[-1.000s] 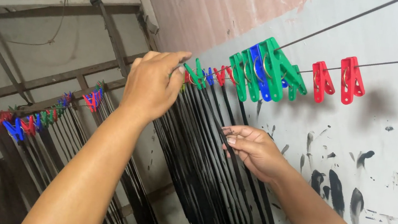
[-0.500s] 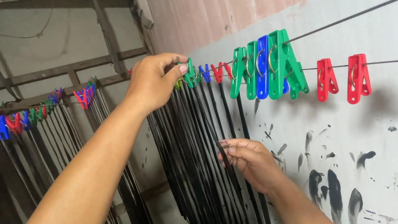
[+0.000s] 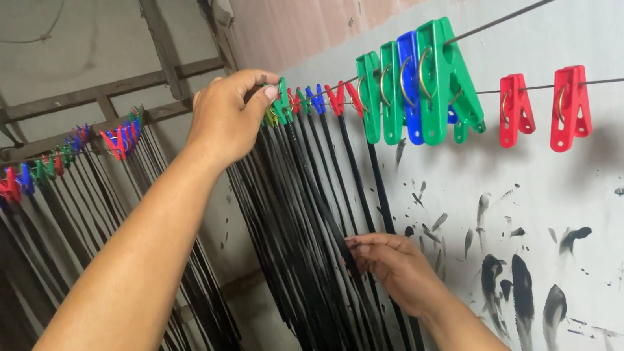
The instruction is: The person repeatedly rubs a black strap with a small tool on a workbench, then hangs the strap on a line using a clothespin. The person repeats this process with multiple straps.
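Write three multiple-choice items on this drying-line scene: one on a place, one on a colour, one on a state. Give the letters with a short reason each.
1. Where is the left hand?
A. Up at the wire, on a green peg
B. Flat on the wall
C. Down by the floor

2. What colour are the two pegs hanging alone at the far right of the wire?
A. Blue
B. Red
C. Green

3. How is the right hand engaged?
A. Hanging free
B. Pinching a red peg
C. Fingers on the hanging black strips

Answers: 1 A, its grip closes on the peg at the wire; 2 B, both are plainly red against the pale wall; 3 C, the fingertips rest among the strips well below the line.
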